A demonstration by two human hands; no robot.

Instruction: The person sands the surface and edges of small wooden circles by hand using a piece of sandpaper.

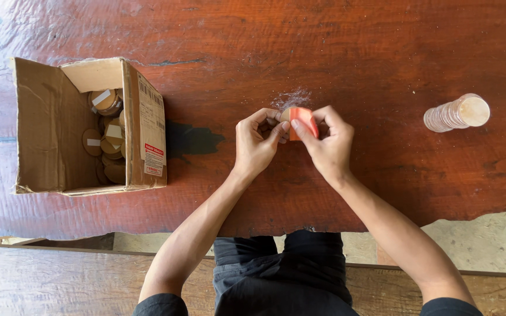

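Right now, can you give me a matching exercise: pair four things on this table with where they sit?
Things:
1. open brown cardboard box
2. lying stack of pale round wooden discs
3. orange sheet folded over a wooden disc
4. patch of pale dust

Places:
A. far right of the table
B. between the left hand and right hand
C. left side of the table
D. just beyond the hands

Pairs: 1-C, 2-A, 3-B, 4-D
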